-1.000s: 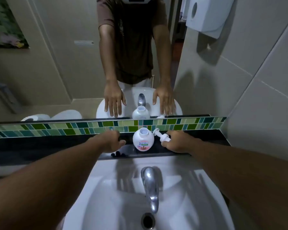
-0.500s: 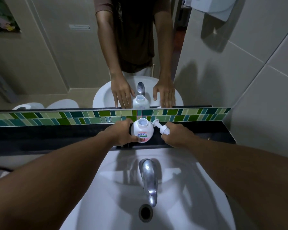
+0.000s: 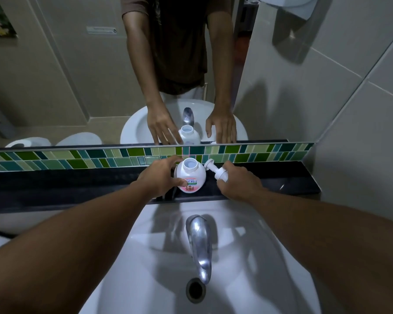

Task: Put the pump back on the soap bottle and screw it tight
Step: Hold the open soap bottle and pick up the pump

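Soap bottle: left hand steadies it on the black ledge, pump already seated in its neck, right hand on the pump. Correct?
Not quite. The head view shows the soap bottle with its neck open; the pump lies beside it on the black ledge, under the right hand. The left hand does steady the bottle.

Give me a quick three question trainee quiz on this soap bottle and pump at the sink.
1. True or false: the pump is already screwed onto the soap bottle.
2. Which hand grips the bottle? A) left hand B) right hand
3. Fill in: the bottle stands on the black ____ behind the sink.

Key: 1 false, the neck is open. 2 A. 3 ledge.
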Motion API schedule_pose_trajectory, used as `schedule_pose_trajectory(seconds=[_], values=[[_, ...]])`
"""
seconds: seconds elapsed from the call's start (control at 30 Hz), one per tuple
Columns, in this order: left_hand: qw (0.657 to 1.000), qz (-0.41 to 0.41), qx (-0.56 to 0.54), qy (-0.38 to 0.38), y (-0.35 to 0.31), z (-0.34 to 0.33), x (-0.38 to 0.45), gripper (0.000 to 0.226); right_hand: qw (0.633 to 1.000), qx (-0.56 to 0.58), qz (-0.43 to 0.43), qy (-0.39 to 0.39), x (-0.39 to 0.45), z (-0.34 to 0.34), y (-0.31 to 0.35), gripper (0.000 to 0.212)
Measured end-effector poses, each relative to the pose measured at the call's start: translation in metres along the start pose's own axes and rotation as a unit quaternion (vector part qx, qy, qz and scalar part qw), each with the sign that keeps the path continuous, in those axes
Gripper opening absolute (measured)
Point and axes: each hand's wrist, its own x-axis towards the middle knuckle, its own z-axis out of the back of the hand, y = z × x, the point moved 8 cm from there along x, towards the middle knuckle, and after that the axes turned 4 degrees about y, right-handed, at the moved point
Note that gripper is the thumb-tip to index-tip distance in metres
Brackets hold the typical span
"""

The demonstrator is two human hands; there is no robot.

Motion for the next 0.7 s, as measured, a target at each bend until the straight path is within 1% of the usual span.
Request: schedule_pose_trajectory(seconds=[0.23, 0.33, 0.47, 0.57, 0.67, 0.7], values=[[1.0, -0.008, 0.011, 0.005, 0.0, -0.002, 0.008, 0.084, 0.998, -0.039, 0.008, -0.054, 0.008, -0.001, 0.003, 0.038], [1.0, -0.013, 0.014, 0.008, -0.001, -0.002, 0.009, 0.085, 0.997, -0.042, 0.004, -0.071, 0.011, -0.003, 0.003, 0.036], [1.0, -0.012, 0.016, 0.01, 0.0, -0.003, 0.01, 0.085, 0.996, -0.009, -0.005, -0.092, 0.008, 0.001, -0.001, 0.032], [1.0, -0.014, 0.023, 0.014, 0.0, -0.003, 0.011, 0.086, 0.993, 0.04, -0.006, -0.115, 0.002, 0.013, -0.009, 0.034], [0.999, -0.016, 0.025, 0.019, -0.002, -0.003, 0.011, 0.085, 0.986, 0.074, 0.03, -0.147, -0.001, 0.03, -0.015, 0.038], [0.999, -0.017, 0.023, 0.02, -0.002, -0.003, 0.011, 0.084, 0.982, 0.087, 0.041, -0.163, -0.001, 0.037, -0.017, 0.042]])
